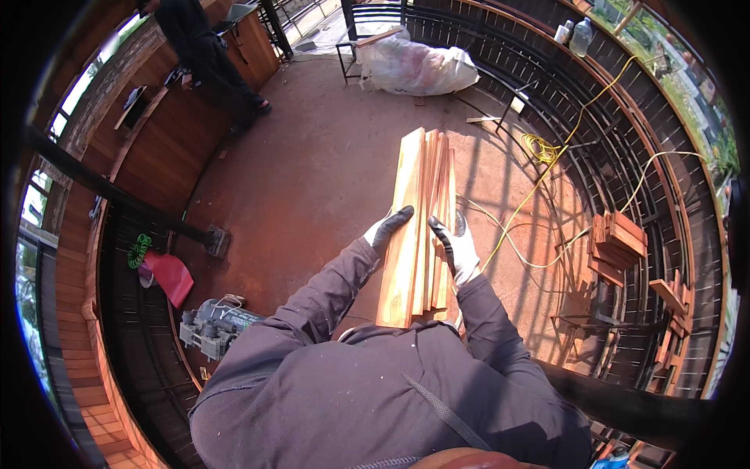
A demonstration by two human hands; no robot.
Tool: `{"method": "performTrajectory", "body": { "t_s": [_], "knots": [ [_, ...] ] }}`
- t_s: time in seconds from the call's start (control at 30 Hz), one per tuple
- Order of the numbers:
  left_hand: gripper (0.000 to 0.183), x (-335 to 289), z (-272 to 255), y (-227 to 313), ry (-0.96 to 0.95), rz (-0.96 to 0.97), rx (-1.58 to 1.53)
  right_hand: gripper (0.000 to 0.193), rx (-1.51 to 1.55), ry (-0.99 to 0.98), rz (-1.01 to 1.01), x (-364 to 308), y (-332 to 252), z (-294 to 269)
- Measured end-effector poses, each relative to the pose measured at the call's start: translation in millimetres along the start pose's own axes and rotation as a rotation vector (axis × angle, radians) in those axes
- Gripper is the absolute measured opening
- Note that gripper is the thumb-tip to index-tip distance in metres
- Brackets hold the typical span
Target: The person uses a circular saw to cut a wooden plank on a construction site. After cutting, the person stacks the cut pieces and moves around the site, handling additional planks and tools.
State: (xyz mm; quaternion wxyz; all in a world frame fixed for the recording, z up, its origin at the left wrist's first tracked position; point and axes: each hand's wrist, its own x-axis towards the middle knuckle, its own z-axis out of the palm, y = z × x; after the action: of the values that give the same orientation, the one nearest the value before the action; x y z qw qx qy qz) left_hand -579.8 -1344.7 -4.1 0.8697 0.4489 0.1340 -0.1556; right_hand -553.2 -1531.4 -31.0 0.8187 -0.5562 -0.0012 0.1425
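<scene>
A stack of long wooden boards [406, 234] is held upright on edge in front of my chest, its far end pointing away from me. My left hand [387, 228], in a white glove with dark fingertips, grips the stack's left side, thumb on the face of the outer board. On the right side my right hand [458, 244], gloved the same way, clasps the boards with its thumb toward the top. The fingers under the stack are hidden. Sunlight falls brightly on the leftmost board.
A yellow cable [539, 184] runs over the floor at right, near a pile of short wood pieces [617, 242]. A grey machine [215, 324] and red cloth [169, 277] lie at left. Farther off are a white plastic-wrapped bundle [418, 66] and a person in dark clothes [205, 59].
</scene>
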Motion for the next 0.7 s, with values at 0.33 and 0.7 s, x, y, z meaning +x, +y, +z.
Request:
{"method": "performTrajectory", "body": {
  "t_s": [0.33, 0.7],
  "knots": [
    [0.064, 156, 153, 45, -0.406, 0.087, 0.196, 0.084, 0.006, 0.135, -0.229, 94, -137, -116],
    [0.064, 289, 275, 7, -0.832, 0.069, 0.523, 0.079, 0.053, 0.655, -0.396, 107, -188, -230]
  ]
}}
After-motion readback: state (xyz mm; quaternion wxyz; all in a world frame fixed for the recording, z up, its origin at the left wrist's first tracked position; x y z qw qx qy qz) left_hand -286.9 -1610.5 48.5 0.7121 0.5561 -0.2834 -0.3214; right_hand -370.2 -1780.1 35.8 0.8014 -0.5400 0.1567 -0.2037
